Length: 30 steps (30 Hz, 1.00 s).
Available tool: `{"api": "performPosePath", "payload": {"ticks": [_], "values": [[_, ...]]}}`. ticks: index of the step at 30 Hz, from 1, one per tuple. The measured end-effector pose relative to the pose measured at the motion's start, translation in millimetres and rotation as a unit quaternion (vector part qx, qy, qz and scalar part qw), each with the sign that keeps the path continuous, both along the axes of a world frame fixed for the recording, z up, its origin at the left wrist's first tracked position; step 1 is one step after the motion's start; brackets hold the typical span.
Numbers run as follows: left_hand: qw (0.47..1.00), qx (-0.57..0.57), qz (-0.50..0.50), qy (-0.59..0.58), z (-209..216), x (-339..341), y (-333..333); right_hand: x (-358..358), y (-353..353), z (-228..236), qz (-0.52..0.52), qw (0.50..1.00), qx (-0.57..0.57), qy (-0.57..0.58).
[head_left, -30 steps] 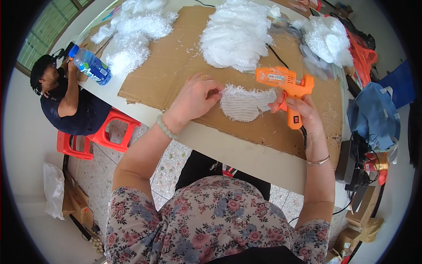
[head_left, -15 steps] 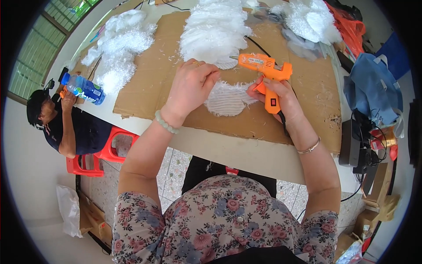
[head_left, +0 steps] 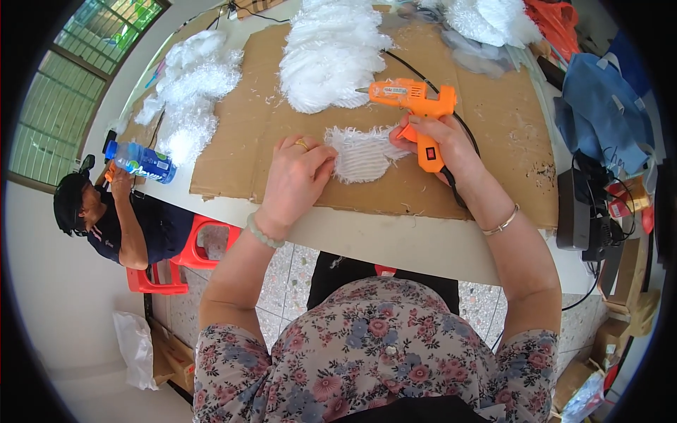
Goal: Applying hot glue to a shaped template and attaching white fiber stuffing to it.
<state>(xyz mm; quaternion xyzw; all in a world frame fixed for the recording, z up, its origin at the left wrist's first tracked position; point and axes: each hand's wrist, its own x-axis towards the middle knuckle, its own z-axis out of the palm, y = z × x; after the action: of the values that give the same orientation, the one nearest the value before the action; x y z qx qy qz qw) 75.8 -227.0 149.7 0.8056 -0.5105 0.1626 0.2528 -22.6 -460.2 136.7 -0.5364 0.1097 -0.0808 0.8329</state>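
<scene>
An orange hot glue gun [head_left: 430, 144] is in my right hand [head_left: 451, 148], its nozzle pointing left toward a stack of fluffy white pieces. Below the nozzle a small white fringed fabric piece [head_left: 360, 161] lies ribbed side up on the cardboard. At its left edge my left hand [head_left: 296, 176] is closed, thumb and fingertips pinching the fringe. The fingertips of my right hand come close to the piece's right corner; whether they touch it I cannot tell.
The stack of fluffy white pieces [head_left: 328, 63] lies on the cardboard [head_left: 247, 141]. More white fluff [head_left: 187, 106] is at the left, another heap [head_left: 497, 25] at the far right. A co-worker [head_left: 134, 218] sits at the left by a blue-capped bottle [head_left: 144, 163]. A black cord [head_left: 469, 134] runs behind the gun.
My left hand has come down from above the fabric piece to its left edge. The glue gun remains in my right hand, and the whole view has shifted slightly.
</scene>
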Motion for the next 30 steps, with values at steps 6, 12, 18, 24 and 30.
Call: {"api": "performPosePath", "payload": {"ticks": [6,12,18,24,30], "values": [[0.993,0.056,-0.068,-0.083,1,-12,-10,-1,4,7,0.009,1.000,-0.001,-0.002],[0.976,0.088,-0.134,-0.148,12,-50,2,0,0,8,0.027,1.000,-0.012,-0.004],[0.989,-0.002,-0.137,-0.059,19,-43,22,-1,0,6,0.027,1.000,-0.015,-0.004],[0.997,0.021,-0.054,-0.045,12,-34,5,-1,2,6,0.019,1.000,-0.016,0.001],[0.998,-0.048,-0.023,0.015,19,-14,7,-2,3,7,0.007,1.000,-0.009,0.001]]}}
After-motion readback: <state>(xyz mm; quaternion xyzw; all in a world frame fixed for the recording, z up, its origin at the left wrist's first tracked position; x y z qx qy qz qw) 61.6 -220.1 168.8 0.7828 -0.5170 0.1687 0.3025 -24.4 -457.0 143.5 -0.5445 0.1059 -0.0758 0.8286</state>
